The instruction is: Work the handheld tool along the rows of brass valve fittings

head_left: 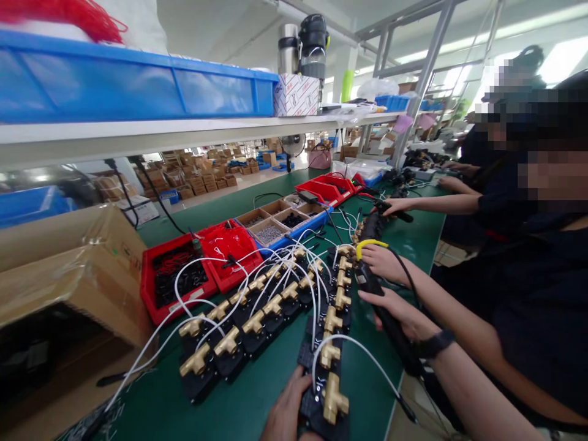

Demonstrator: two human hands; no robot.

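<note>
At the bottom, my left hand (287, 404) has its fingers curled against the side of the nearest black block (313, 409). A brass tee fitting (334, 398) sits on top of that block. My right hand (404, 309), with a dark band at the wrist, is closed around a long black tool (369, 280); its lower part is partly hidden. Ahead of my left hand runs a line of similar blocks with brass tees (331, 320). Two more such rows (257, 321) lie to the left. Thin white tubes (353, 340) with black tips arch over them.
A co-worker's hand (388, 263) is close to my right hand, beside a yellow curved piece (371, 244). Red bins (147, 294) and a divided parts tray (271, 211) stand behind the rows. A cardboard box (105, 245) is at left. A shelf (184, 131) overhangs the green table (151, 404).
</note>
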